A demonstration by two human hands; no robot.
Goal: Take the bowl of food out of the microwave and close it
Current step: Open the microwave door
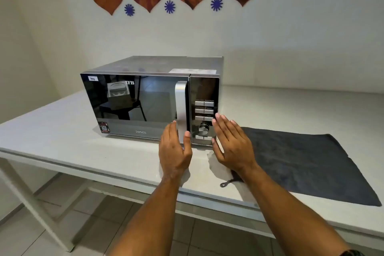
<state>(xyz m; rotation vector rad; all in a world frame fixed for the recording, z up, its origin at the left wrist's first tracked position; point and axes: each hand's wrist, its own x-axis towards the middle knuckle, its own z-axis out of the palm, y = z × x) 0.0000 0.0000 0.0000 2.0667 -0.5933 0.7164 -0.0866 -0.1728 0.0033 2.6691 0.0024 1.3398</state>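
Note:
A black and silver microwave (pixel 135 102) stands on a white table (pixel 62 131), its mirrored door closed. The bowl of food is hidden from view. The silver vertical door handle (pixel 180 102) runs down the right side of the door. My left hand (pixel 175 149) is open, with fingers straight, just in front of the lower end of the handle. My right hand (pixel 230 141) is open too, held flat in front of the control panel (pixel 204 110) near the round knob (pixel 204 127). Neither hand holds anything.
A dark grey cloth (pixel 301 162) lies flat on the table to the right of the microwave. The table's front edge runs just under my forearms. A white wall with brown and blue decorations stands behind.

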